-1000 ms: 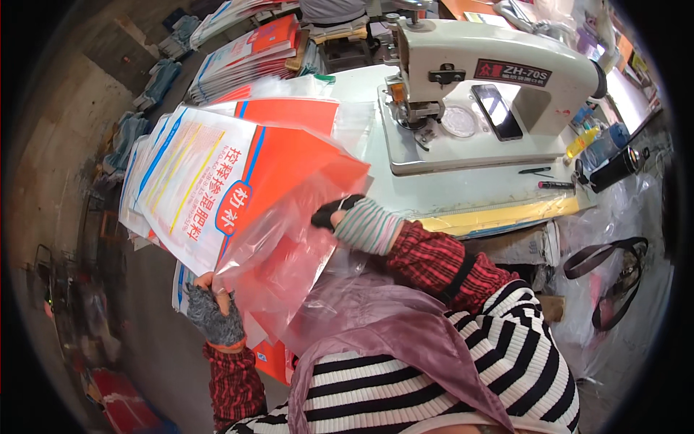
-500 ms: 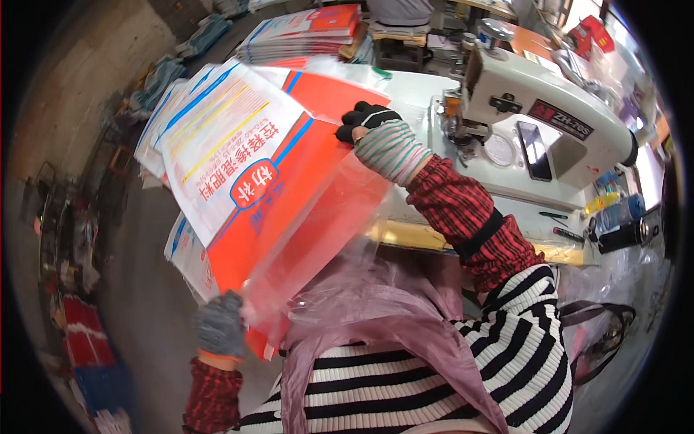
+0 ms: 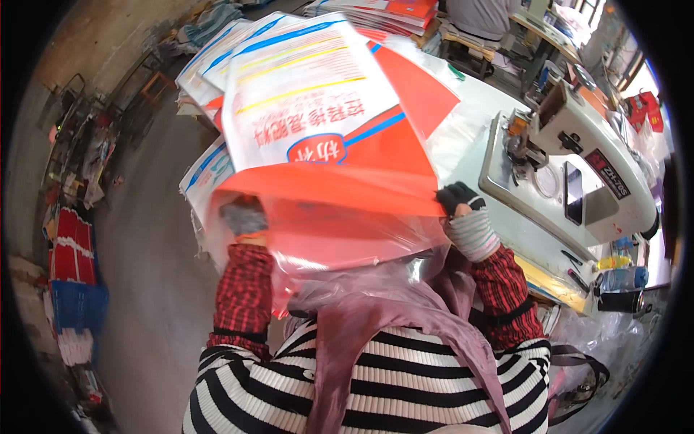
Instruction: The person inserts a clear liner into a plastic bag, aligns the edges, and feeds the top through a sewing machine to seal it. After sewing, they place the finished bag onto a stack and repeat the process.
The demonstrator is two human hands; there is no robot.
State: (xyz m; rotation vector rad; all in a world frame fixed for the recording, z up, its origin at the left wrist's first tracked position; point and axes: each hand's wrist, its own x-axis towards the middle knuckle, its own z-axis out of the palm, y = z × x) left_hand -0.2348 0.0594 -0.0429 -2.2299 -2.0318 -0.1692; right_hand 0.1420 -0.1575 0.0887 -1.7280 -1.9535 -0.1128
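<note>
White sewing machine [image 3: 587, 137], 3 o'clock of orange-and-white bag [image 3: 325, 119], on pale table [image 3: 466, 116]. Dark phone [image 3: 573, 192], flat on machine bed, below the arm. Dark marker [image 3: 578, 281], near table edge, between 3 and 4. Yellow bottle [image 3: 614, 262], blue-tinted bottle [image 3: 625, 278] and black flask [image 3: 620, 301], close together, toward 4; crumpled clear plastic [image 3: 600, 333] just below. Stacked bags [image 3: 383, 14], between 12 and 1. Seated person in grey [image 3: 477, 18], cut off by upper edge, between 1 and 2. Red bundle [image 3: 72, 249], well apart, between 8 and 9.

Crowding close: loose bags [image 3: 195, 72], fanned, 10 o'clock; orange part of another bag [image 3: 419, 87], partly underneath, between 1 and 2; purple apron [image 3: 354, 311], right against the mouth, 6 o'clock.

Orange-and-white bag: before the body, left of the table, mouth stretched between both hands. Long axis roughly 12 to 6, far end leaning toward 11. Open mouth toward 6; orange flap across the near print; clear film [image 3: 390, 242] below flap. White printed panel uppermost.

Right hand [image 3: 463, 213], 4 o'clock, black-fingered glove: fingers curled tight on mouth's corner. Left hand [image 3: 244, 217], 8 o'clock, grey glove, blurred: fingers hidden by flap, grasping or released impossible to tell.
</note>
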